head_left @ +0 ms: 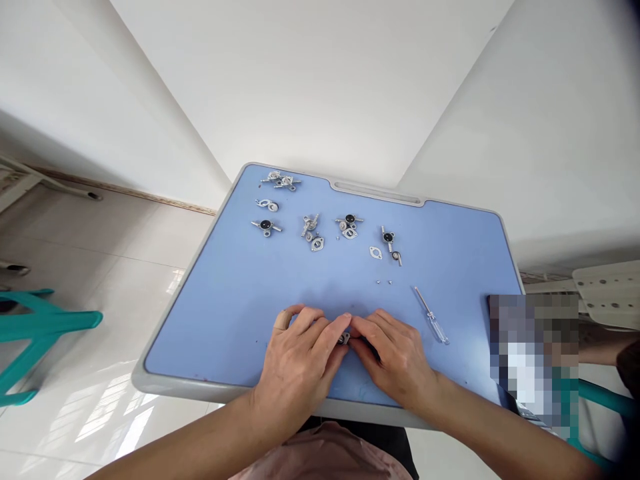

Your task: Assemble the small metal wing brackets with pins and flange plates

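Note:
My left hand [303, 353] and my right hand [397, 360] meet near the table's front edge. Between their fingertips they pinch a small metal valve [343, 339], mostly covered by the fingers. Beyond the hands, two tiny screws [379, 282] lie on the blue tabletop. To the right rests a screwdriver [436, 325] with a clear handle, its tip pointing away. Farther back are a flat metal plate [371, 251] with a hole in its middle, a valve body [388, 237] with a black round face and a small lever [397, 256].
Several more valve bodies [265, 225], loose plates [317, 245] and small parts lie in groups across the back of the table [215, 320]. A pixelated patch [533, 360] covers the right edge. Teal stools [50, 327] stand at both sides; a white wall rises behind.

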{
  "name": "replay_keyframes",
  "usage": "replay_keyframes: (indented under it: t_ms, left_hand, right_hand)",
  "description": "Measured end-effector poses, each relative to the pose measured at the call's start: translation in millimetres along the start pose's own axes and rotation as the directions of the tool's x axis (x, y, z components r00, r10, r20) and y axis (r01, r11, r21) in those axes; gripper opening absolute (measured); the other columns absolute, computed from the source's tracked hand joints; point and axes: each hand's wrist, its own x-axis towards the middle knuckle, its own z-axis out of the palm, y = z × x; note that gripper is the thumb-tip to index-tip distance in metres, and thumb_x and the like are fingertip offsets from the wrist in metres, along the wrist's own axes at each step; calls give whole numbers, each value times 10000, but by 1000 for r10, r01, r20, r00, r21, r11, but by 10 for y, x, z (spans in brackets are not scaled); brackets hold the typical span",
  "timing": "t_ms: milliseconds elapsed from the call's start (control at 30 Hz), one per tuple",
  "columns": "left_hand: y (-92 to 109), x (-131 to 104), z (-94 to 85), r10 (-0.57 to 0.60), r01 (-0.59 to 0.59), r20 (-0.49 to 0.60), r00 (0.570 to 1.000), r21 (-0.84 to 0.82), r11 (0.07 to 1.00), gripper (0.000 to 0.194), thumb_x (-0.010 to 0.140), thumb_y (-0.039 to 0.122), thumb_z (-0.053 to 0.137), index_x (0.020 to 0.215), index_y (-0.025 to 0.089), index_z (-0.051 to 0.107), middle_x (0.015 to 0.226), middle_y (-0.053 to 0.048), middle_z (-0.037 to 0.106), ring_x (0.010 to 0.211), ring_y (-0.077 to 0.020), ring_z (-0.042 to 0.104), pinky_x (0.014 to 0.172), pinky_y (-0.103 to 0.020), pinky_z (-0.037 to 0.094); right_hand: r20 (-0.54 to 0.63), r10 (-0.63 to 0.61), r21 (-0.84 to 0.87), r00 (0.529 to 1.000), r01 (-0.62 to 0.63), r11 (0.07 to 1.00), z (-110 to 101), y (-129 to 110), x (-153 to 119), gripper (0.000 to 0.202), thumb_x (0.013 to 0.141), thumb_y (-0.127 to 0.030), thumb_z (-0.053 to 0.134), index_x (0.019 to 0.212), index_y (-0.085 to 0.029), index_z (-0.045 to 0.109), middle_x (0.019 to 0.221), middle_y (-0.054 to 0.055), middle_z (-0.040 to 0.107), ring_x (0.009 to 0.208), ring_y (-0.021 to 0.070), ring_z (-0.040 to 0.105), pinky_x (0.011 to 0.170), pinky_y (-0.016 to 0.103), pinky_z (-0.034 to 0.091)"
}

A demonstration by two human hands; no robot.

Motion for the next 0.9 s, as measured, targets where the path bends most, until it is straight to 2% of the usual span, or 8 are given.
replay_keyframes:
  t_ms: [533,900]
  left_hand:
    - [46,-15,-7,-4,6,-17,1000,68,998,236,918,183,557,1149,165,604,772,-22,691,840,-206,587,896,-433,386]
    - [57,-10,-20,9,-8,-12,1000,88,996,230,915,134,553,1140,149,597,769,-10,675,847,-220,604,907,-441,390]
  right_hand:
    - [-18,50,-50,999,-51,997,-1,-67,-6,169,928,-118,497,1059,-173,587,774,17,632,693,152,556,602,279,447]
    - [-27,60,-28,998,-61,998,7,-73,7,150,929,-118,496,1027,-189,585,759,16,630,676,150,552,596,274,439]
